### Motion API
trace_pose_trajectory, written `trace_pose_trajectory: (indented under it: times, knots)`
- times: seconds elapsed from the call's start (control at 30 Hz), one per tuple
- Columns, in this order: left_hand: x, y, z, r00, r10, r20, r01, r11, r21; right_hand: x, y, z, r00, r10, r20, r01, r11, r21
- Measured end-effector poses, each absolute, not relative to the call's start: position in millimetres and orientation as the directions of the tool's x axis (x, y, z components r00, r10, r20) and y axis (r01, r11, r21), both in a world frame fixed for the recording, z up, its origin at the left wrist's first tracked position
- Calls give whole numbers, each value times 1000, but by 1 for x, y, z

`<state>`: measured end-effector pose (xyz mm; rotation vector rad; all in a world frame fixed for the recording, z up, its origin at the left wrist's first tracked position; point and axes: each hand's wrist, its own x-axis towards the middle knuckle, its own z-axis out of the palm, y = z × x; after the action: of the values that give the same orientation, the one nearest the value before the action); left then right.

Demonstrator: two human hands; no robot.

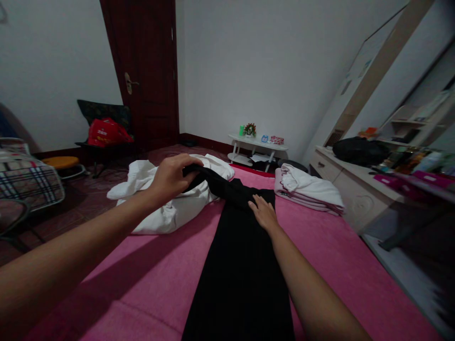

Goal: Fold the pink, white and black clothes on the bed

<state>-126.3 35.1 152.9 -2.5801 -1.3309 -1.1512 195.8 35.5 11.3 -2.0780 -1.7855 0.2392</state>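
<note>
A long black garment (245, 265), which looks like trousers, lies lengthwise on a pink bed cover (152, 284). My left hand (174, 175) is closed on a piece of it and holds that piece raised off to the left. Flat on the garment's far right part rests my right hand (263, 212), its fingers spread. Behind and below my left hand is a heap of white clothing (177, 213), partly hidden by the hand and the black cloth. To the right lies a folded pale stack of cloth (305, 189).
Beyond the bed stands a small white table (258, 141) with a plant on it. A dresser (355, 189) with a black bag (360, 150) runs along the right. At left are a chair with a red bag (108, 132), an orange stool (61, 162) and a dark door (145, 61).
</note>
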Motion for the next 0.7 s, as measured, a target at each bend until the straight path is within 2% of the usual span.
trace_pose_trajectory:
  times: [0.07, 0.1, 0.17, 0.23, 0.3, 0.37, 0.43, 0.5, 0.57, 0.7]
  knots:
    - [-120, 1, 166, 554, 611, 565, 572, -773, 275, 198, 35, 11, 201, 967, 157, 888, -112, -446]
    - [-119, -18, 170, 690, 580, 433, 498, -815, 297, 198, 35, 11, 211, 963, 171, 879, -110, -465]
    - [-120, -53, 172, 872, 477, 110, 388, -811, 438, 200, 35, 10, 217, 959, 183, 869, -105, -483]
    - [-125, -75, 165, 908, 390, -155, 406, -722, 560, 200, 35, 11, 215, 959, 184, 870, -102, -482]
    - [-130, -78, 152, 876, 393, -279, 479, -648, 593, 200, 35, 11, 212, 960, 183, 874, -103, -475]
    - [-133, -67, 136, 831, 512, -218, 539, -645, 541, 200, 35, 12, 206, 961, 185, 876, -97, -472]
    - [-135, -49, 122, 759, 650, -33, 598, -677, 429, 199, 34, 12, 202, 961, 190, 876, -91, -473]
    - [-136, -34, 111, 700, 710, 75, 653, -679, 335, 198, 32, 14, 201, 960, 196, 877, -87, -473]
    - [-137, -26, 102, 705, 709, 16, 661, -665, 347, 197, 31, 15, 201, 959, 197, 877, -87, -473]
    - [-138, -26, 87, 737, 655, -166, 642, -601, 475, 197, 30, 16, 190, 961, 200, 878, -76, -472]
